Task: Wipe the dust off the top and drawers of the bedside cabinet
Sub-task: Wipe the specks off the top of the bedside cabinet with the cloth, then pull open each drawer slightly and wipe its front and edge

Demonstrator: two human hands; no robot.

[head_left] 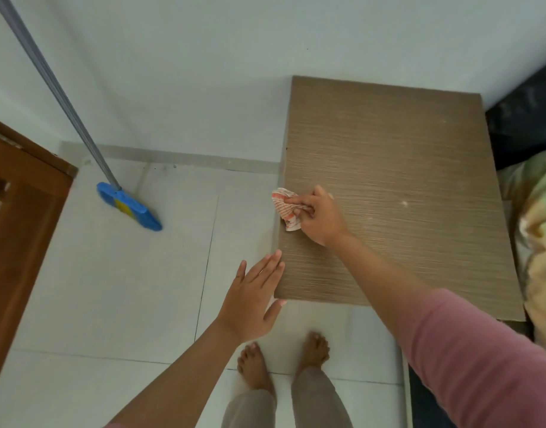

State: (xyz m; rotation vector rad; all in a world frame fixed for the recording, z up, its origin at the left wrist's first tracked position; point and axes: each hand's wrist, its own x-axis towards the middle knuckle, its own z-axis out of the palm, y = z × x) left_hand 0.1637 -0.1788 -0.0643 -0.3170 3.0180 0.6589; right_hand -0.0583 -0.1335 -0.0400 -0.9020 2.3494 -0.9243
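Pink sleeve (469, 359) fills the lower right of the frame, so that's my nearest landmark, with bare feet (284, 362) low in the middle on the white tiled floor (111, 288).

Biggest worry first: the bedside cabinet (404, 186) takes up the middle-right, and only its wood-grain top is in view. The drawers are hidden from this angle, so I'd guess they're not done and easy to forget. Next risk is dust getting pushed off the left edge onto the floor, since the cloth is already hanging past that edge. The broom (128, 208) leaning at the left would have to fix that (annoying). There's also a pale speck (405, 203) on the right side of the top, well apart from the cloth, that a sloppy pass could miss.

As for the hands: my right hand (319, 216) is closed around the crumpled orange-striped cloth (285, 208), pressed on the top at its left edge. My left hand (253, 301) is open and flat, fingers together, holding nothing, fingertips right at the cabinet's front-left corner below the cloth.
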